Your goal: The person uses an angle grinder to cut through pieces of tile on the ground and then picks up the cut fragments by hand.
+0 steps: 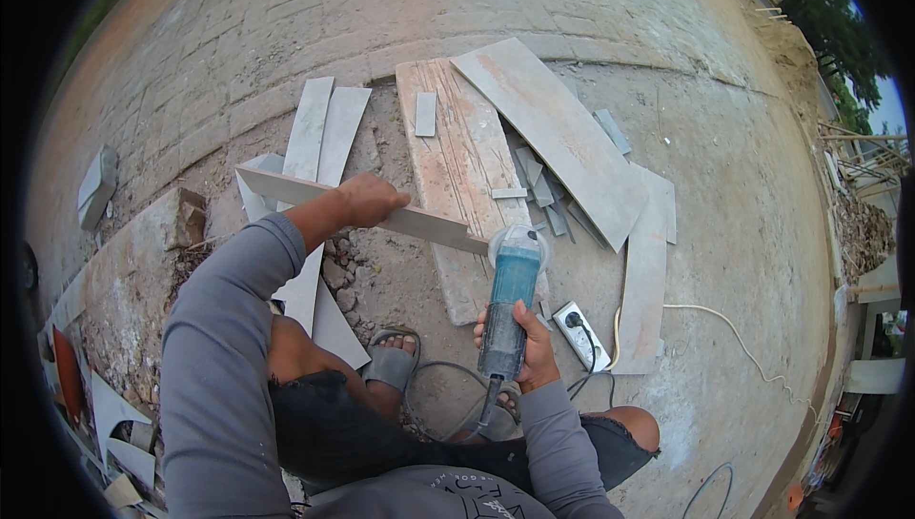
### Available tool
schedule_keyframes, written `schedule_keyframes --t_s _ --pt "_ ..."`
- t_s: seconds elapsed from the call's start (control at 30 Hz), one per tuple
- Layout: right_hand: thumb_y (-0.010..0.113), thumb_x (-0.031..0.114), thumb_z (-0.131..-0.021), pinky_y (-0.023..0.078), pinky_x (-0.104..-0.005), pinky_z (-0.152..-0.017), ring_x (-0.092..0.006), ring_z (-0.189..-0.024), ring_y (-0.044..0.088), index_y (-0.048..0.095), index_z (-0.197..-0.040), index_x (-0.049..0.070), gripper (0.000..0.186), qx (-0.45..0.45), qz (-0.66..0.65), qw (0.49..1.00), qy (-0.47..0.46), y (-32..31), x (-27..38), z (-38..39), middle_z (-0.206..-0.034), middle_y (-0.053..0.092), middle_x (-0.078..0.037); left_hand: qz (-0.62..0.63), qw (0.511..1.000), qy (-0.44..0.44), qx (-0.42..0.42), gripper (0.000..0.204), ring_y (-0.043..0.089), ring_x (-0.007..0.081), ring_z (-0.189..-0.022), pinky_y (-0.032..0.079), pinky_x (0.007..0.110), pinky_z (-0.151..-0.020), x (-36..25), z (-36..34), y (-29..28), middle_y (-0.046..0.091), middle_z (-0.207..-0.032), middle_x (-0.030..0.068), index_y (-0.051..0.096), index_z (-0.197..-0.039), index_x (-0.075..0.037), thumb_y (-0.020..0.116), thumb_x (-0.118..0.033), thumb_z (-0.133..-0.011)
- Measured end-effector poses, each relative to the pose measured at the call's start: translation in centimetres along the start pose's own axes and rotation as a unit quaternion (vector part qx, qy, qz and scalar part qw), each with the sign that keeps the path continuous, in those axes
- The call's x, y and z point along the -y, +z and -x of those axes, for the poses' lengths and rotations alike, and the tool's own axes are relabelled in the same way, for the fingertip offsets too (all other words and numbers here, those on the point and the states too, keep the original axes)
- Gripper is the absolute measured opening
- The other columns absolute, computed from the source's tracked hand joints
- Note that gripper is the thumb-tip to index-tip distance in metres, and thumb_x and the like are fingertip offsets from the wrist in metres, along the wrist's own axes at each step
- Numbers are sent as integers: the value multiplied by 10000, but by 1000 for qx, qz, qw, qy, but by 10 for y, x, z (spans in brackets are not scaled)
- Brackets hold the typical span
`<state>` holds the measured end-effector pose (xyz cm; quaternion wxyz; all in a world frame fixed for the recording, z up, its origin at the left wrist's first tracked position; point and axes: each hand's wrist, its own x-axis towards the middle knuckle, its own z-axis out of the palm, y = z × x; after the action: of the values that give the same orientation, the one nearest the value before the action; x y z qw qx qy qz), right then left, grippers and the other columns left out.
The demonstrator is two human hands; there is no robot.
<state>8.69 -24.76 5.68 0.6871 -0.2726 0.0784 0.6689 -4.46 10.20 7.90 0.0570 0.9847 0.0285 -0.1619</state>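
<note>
My right hand (pixel 527 343) is wrapped round the body of a teal and black angle grinder (pixel 513 285), its cord trailing down between my feet. The grinder's head and guard touch or nearly touch the right end of a long narrow tile strip (pixel 434 225). Closed over the strip's middle, my left hand (pixel 370 201) holds it on edge. Beneath that end lies a scored, dusty board (pixel 457 157) with a small cut tile piece (pixel 425 114) and another small piece (pixel 509 193) on it. Whether the disc is spinning cannot be made out.
A large tile (pixel 558 133) rests against the board's right side, near several grey offcuts (pixel 541 183). A white power strip (pixel 580 336) with a black plug sits by my right foot. More tile strips (pixel 345 133) and rubble (pixel 345 276) lie left; a stone block (pixel 176 223) stands beyond.
</note>
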Motion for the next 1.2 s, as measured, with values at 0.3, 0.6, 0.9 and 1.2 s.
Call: schedule_keyframes --t_s 0.3,0.6,0.9,1.2 --pt "585 377 -935 605 -417 -744 -306 -859 685 488 -1172 -91 533 -9 0 1000 -21 -8 4 8 -999 630 -223 -1 1000 -2 -6 160 672 349 -744 514 464 -644 -1 2 -1 648 -734 140 555 -880 -58 656 -118 -772" --pt "581 409 -928 606 -410 -721 -301 -841 687 488 -1169 -95 566 -46 13 996 -78 -12 12 20 -986 633 -214 0 1000 -6 8 155 673 346 -753 513 463 -648 -2 2 -3 653 -745 137 558 -877 -58 661 -121 -780" --pt "591 431 -920 607 -413 -718 -301 -830 685 480 -1170 -93 591 -53 1 993 -108 -10 25 29 -988 625 -213 10 1000 -6 -15 157 669 355 -737 509 468 -629 0 3 0 648 -734 141 548 -883 -60 651 -114 -778" --pt "608 425 -911 594 -424 -758 -302 -872 677 473 -1195 -83 597 4 13 996 -84 3 18 21 -1013 617 -218 36 999 -25 -4 179 664 367 -747 508 474 -644 0 5 -2 647 -749 153 536 -906 -50 652 -107 -782"
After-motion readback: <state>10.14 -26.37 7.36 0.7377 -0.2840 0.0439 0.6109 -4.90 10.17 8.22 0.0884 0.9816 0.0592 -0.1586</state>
